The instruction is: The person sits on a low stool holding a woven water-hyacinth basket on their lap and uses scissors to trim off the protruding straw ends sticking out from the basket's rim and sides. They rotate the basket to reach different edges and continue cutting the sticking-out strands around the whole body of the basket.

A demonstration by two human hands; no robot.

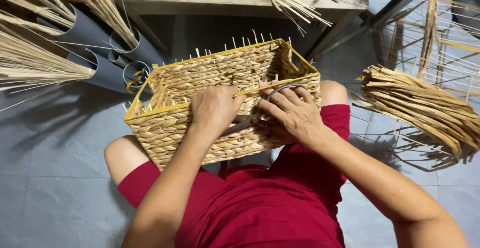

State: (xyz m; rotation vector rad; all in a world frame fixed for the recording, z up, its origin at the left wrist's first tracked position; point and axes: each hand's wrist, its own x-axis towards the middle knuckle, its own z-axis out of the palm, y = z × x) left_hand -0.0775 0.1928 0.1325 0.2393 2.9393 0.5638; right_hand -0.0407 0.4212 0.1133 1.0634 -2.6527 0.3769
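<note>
I am pressing my curled left hand [214, 109] on the rectangular woven straw basket's [200, 78] near rim while my right hand [292, 113], just beside, is gripping grey-handled scissors [281, 89].

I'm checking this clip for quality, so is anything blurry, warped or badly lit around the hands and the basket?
Head view: soft even light, no glare; left hand, right hand and woven basket are sharp; faint shadows fall on the grey floor; wide-angle lens bends the reed bundles near the edges.
</note>
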